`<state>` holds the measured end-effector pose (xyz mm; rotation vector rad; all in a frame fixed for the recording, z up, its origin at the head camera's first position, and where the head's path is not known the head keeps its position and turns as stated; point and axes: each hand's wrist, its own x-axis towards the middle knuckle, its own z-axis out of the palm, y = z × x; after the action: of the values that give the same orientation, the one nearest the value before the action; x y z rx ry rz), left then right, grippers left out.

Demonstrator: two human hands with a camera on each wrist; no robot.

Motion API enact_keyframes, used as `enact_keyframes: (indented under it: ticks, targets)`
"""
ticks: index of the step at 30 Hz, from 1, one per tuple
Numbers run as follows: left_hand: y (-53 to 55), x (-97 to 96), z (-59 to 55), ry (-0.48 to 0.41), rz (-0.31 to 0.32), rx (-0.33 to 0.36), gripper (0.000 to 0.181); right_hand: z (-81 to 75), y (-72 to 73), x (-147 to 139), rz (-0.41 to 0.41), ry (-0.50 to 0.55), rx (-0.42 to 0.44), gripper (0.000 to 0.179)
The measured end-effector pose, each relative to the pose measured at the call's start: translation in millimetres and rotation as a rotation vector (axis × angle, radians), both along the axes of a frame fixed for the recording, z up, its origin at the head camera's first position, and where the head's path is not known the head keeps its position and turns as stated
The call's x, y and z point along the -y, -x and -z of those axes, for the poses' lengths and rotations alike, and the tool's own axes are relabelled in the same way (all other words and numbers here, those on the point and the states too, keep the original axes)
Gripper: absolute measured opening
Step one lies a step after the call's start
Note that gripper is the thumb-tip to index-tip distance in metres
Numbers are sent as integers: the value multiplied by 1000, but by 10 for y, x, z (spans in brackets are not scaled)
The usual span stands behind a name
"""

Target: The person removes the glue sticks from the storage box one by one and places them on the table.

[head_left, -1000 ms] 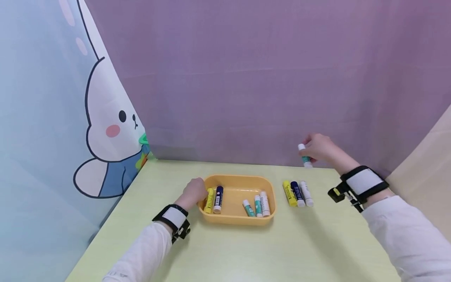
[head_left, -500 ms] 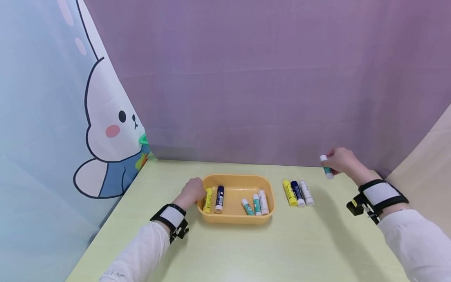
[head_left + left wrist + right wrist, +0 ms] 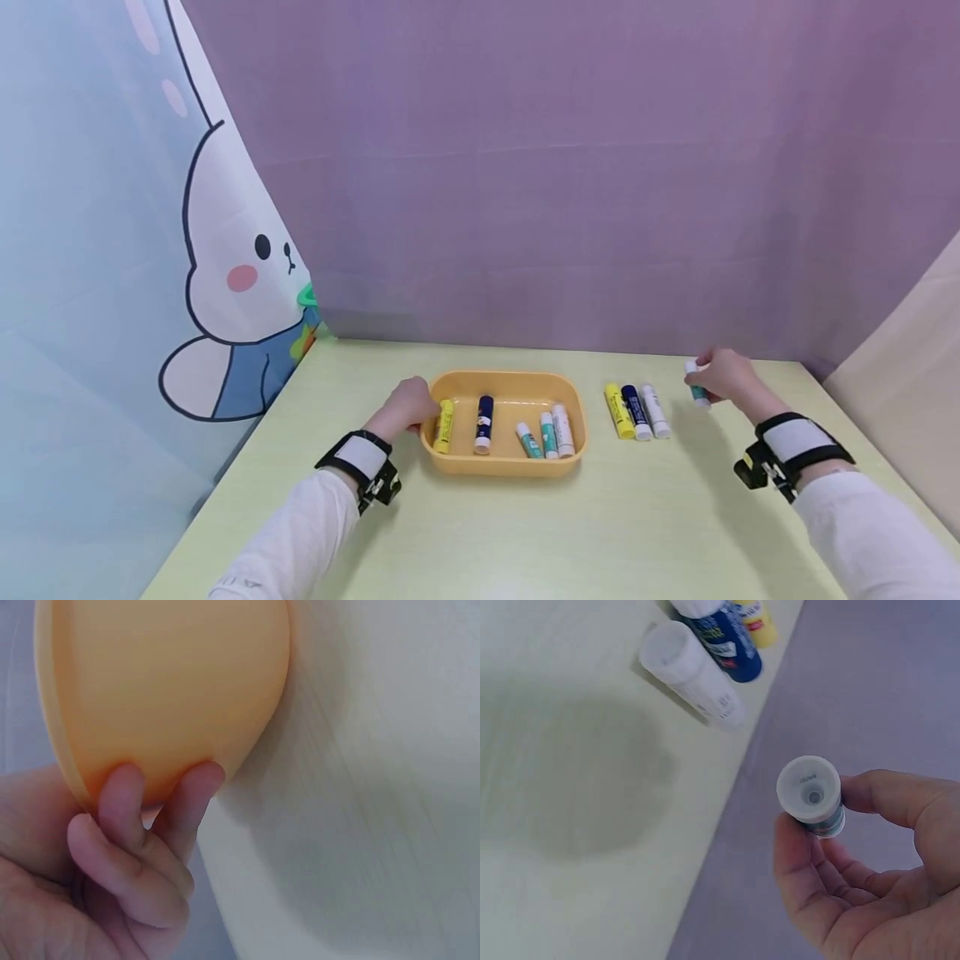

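Observation:
My left hand [image 3: 411, 404] grips the left end of an orange plastic basket [image 3: 504, 468]; in the left wrist view its curled fingers [image 3: 124, 817] press the outer wall, the thumb largely hidden behind the rim. My right hand [image 3: 729, 375] pinches a small white-and-green glue stick [image 3: 810, 787] between thumb and fingers, above the table's far right part. Left of that hand, three glue sticks lie side by side on the table: a yellow one [image 3: 619, 412], a navy one [image 3: 636, 412] and a white one [image 3: 655, 412].
Inside the basket lie a yellow glue stick [image 3: 444, 427], a navy one [image 3: 483, 425], two small green-and-white ones, and a white one [image 3: 562, 431] at the right end. A purple cloth [image 3: 525, 208] hangs behind the pale green table [image 3: 510, 533].
My right hand has carried the green glue stick rightward, then lowered it towards the table. In the basket, the navy glue stick has shifted right, away from the yellow one. My left hand stays at the rim.

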<state>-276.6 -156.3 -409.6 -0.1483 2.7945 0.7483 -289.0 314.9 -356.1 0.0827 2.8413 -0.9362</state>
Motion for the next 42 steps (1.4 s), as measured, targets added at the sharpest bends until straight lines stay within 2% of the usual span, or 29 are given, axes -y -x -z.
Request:
enact_keyframes:
  ticks: [10, 21, 33, 42]
  targets:
    - [-4, -15, -20, 5, 13, 7, 17, 350, 65, 41, 34, 44, 31, 47]
    - [-6, -36, -26, 17, 12, 9, 19, 669, 64, 57, 52, 28, 43, 45]
    - [-15, -58, -28, 38, -20, 24, 24, 735, 87, 95, 67, 9, 54, 41]
    - [-22, -60, -18, 35, -19, 15, 25, 740, 83, 111, 56, -16, 30, 39]
